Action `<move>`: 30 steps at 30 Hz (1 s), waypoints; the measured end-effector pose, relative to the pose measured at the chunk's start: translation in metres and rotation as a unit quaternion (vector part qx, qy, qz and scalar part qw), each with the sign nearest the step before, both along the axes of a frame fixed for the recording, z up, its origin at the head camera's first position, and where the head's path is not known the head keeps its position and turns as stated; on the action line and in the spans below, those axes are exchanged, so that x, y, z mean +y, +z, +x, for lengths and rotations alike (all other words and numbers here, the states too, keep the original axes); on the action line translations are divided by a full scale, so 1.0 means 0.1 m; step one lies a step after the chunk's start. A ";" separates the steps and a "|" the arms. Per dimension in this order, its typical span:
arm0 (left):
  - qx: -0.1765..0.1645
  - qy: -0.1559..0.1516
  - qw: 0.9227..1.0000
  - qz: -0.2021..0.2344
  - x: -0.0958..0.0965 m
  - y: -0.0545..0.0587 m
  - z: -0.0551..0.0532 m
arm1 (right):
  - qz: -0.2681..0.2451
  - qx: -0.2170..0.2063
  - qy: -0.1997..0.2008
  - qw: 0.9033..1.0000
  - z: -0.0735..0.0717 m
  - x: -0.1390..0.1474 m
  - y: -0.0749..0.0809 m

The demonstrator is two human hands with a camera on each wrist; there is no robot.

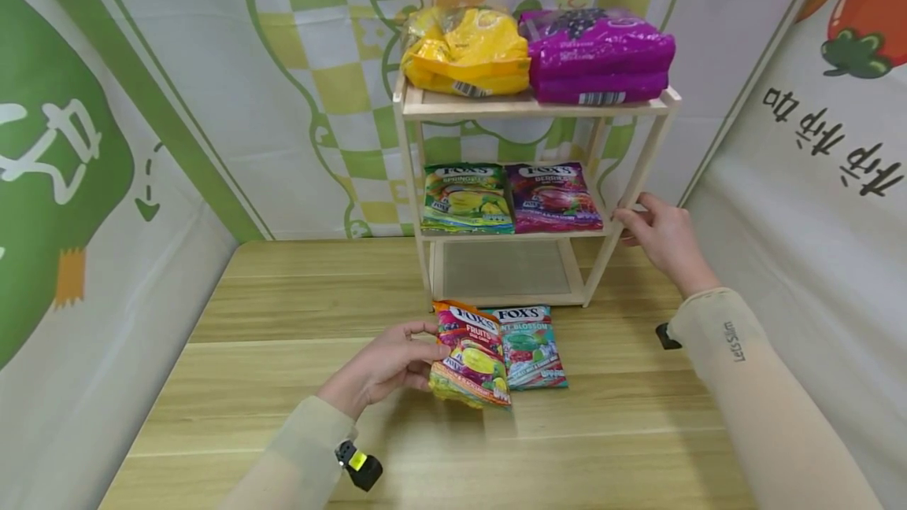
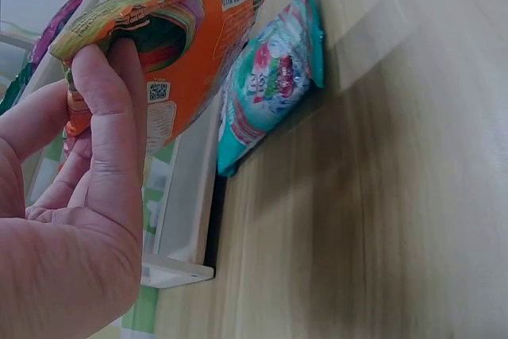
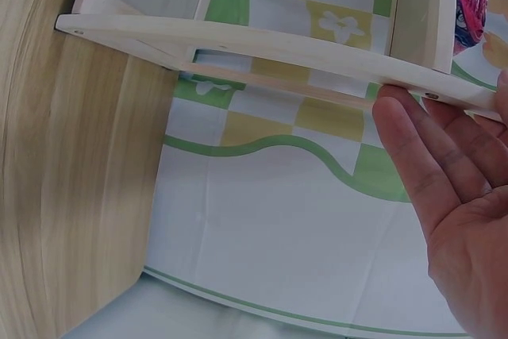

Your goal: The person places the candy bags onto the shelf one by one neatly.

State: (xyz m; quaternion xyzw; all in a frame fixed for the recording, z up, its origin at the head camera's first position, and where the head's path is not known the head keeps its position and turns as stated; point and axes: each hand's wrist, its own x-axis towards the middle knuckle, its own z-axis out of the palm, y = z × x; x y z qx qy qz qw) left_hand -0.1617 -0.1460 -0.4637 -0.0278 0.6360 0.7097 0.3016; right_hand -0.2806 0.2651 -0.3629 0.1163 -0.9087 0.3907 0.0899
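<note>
My left hand (image 1: 390, 364) pinches an orange candy bag (image 1: 471, 356) marked Fox's Fruits by its left edge, tilted above the table. From the left wrist view, the bag's orange back (image 2: 202, 61) shows, with fingers against it. Partly behind it, a teal candy bag (image 1: 533, 349) lies on the table in front of the wooden shelf (image 1: 496, 238). My right hand (image 1: 662, 238) holds the shelf's right front post at middle-tier height. In the right wrist view, the fingertips (image 3: 390, 113) meet the post (image 3: 262, 52), and the thumb is mostly out of frame.
On the middle tier lie a green candy bag (image 1: 468, 199) and a purple candy bag (image 1: 554, 197). Larger yellow (image 1: 468, 49) and purple (image 1: 598, 53) bags sit on top. Printed cloth walls (image 1: 305, 101) surround the wooden table (image 1: 283, 321).
</note>
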 end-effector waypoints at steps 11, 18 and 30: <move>0.000 0.026 1.000 0.005 0.04 0.05 -0.07 | 0.006 0.006 -0.004 1.000 0.02 0.00 0.01; 0.009 0.044 0.999 0.006 0.08 0.04 -0.12 | 0.007 0.008 -0.002 1.000 0.01 0.00 0.00; 0.020 0.078 0.997 0.008 0.15 0.03 -0.19 | 0.016 0.003 -0.003 1.000 0.02 -0.01 0.01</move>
